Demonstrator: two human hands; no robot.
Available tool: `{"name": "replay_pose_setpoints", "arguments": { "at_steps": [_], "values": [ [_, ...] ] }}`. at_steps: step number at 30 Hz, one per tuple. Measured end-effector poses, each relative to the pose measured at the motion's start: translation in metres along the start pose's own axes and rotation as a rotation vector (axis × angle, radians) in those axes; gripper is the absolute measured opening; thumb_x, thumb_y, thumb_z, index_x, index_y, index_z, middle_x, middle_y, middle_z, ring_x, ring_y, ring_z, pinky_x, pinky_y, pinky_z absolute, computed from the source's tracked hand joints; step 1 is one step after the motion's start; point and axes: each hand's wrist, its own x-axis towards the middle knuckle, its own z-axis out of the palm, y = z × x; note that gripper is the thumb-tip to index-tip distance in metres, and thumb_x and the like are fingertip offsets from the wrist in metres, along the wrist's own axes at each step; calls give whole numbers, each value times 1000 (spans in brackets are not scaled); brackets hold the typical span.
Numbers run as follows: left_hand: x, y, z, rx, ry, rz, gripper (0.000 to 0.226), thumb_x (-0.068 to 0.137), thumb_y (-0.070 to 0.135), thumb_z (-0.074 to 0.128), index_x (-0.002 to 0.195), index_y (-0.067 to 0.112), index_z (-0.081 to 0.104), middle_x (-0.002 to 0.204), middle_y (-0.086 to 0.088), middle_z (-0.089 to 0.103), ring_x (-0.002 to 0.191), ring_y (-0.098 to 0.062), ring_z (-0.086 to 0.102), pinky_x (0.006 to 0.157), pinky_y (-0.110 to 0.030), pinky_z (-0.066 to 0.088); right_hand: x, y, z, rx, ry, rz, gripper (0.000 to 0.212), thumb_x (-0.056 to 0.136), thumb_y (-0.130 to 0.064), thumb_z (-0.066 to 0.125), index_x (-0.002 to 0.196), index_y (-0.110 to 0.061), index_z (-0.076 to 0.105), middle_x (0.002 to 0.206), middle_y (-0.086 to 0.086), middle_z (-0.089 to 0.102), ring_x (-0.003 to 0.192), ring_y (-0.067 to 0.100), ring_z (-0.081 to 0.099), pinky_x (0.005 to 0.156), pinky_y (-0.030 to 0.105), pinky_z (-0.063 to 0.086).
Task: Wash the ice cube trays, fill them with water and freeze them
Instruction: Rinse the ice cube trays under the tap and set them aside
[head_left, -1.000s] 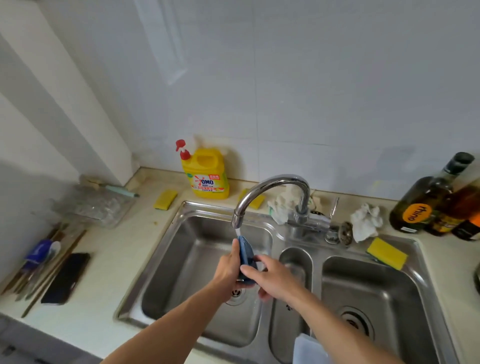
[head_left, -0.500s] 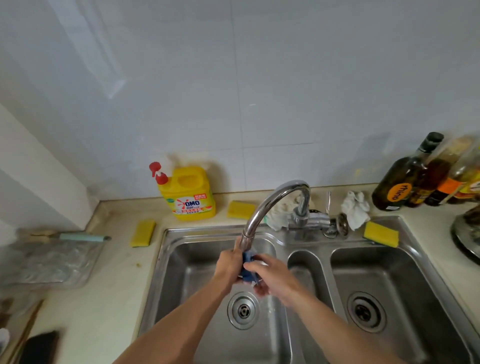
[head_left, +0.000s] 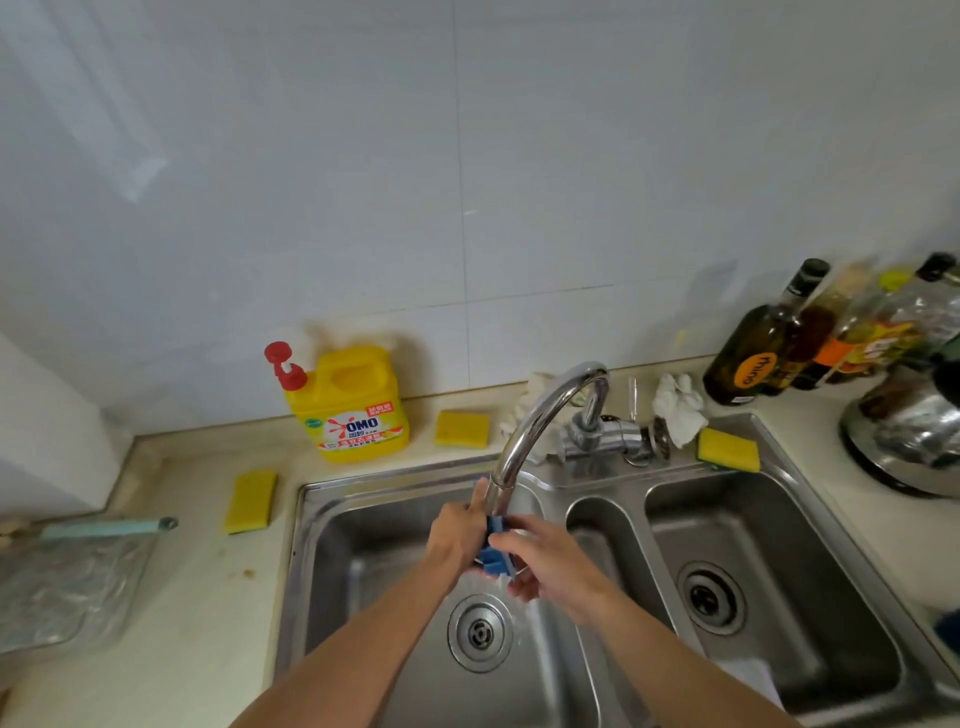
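Tray (head_left: 496, 552) held on edge, long axis upright, under spout (head_left: 540, 415); fingers of left hand (head_left: 456, 536) and right hand (head_left: 551, 564) grip its opposite sides

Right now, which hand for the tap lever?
Right, probably. The right hand is on the same side of the spout as the lever; the left hand, gripping the tray, would have to cross it.

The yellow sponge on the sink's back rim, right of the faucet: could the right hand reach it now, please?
Probably yes, once freed: the right hand grips the blue ice cube tray under the faucet, but nothing stands between it and the yellow sponge.
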Motion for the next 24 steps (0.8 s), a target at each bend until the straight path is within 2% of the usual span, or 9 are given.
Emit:
{"name": "replay_pose_setpoints", "arguments": {
  "at_steps": [4, 6, 9, 12, 14, 17, 20, 22, 24],
  "values": [
    [2, -9, -14, 36, 14, -34, 70, 101, 63, 33, 85, 2, 64, 80, -17, 72, 67, -27, 73, 69, -39, 64, -2, 4, -20, -93, 42, -15, 22, 95, -33, 65, 110, -18, 70, 80, 8, 65, 65, 18, 64, 65, 30, 55],
    [7, -21, -31, 38, 7, -92, 69, 101, 63, 33, 87, 3, 64, 78, -14, 72, 62, -23, 72, 61, -36, 63, -4, 6, -46, -133, 49, 10, 22, 95, -35, 65, 106, -17, 71, 74, 5, 59, 66, 17, 61, 70, 34, 54],
    [11, -38, -53, 17, 10, -168, 68, 97, 68, 39, 96, 4, 64, 86, -20, 72, 67, -29, 75, 53, -34, 60, -8, 7, -82, -160, 10, 89, 26, 92, -41, 70, 111, -23, 73, 83, 6, 59, 68, 19, 59, 66, 30, 51],
    [13, -39, -47, 52, 25, -114, 66, 96, 69, 40, 97, 6, 63, 89, -19, 72, 75, -30, 74, 58, -35, 62, -10, 13, -98, -220, 75, 92, 18, 93, -39, 69, 106, -28, 71, 87, 3, 60, 67, 18, 60, 64, 30, 50],
    [10, -31, -30, 73, 3, -65, 63, 97, 67, 40, 95, 9, 63, 90, -17, 72, 77, -29, 73, 59, -34, 60, -11, 18, -98, -235, 88, 73, 23, 92, -38, 69, 112, -27, 68, 86, 3, 61, 69, 17, 60, 66, 31, 49],
    [9, -19, -7, 98, 18, 17, 49, 104, 50, 41, 80, 13, 61, 78, -11, 67, 72, -25, 66, 69, -37, 58, -20, 26, -99, -300, 92, 91, 36, 84, -33, 69, 118, -26, 60, 92, -2, 62, 77, 16, 60, 65, 31, 50],
    [11, -9, 6, -87, -5, -19, 33, 105, 20, 43, 78, 11, 61, 78, -12, 64, 72, -27, 62, 83, -45, 54, -36, 38, -114, -467, 153, 73, 49, 77, -31, 71, 121, -30, 50, 114, -5, 62, 93, 12, 64, 66, 23, 54],
    [13, -6, 12, -110, 5, -42, 25, 100, 5, 45, 81, 11, 59, 86, -12, 63, 75, -24, 61, 83, -44, 54, -46, 49, -131, -594, 189, 53, 53, 70, -30, 71, 118, -24, 51, 115, -1, 62, 89, 9, 62, 59, 15, 46],
    [15, -7, 19, -192, 49, -103, 21, 98, -1, 44, 85, 5, 59, 83, -16, 62, 73, -27, 60, 73, -40, 53, -56, 63, -149, -737, 196, 66, 45, 69, -28, 74, 107, -21, 51, 107, 0, 61, 81, 6, 58, 55, 13, 41]
  ]
}}
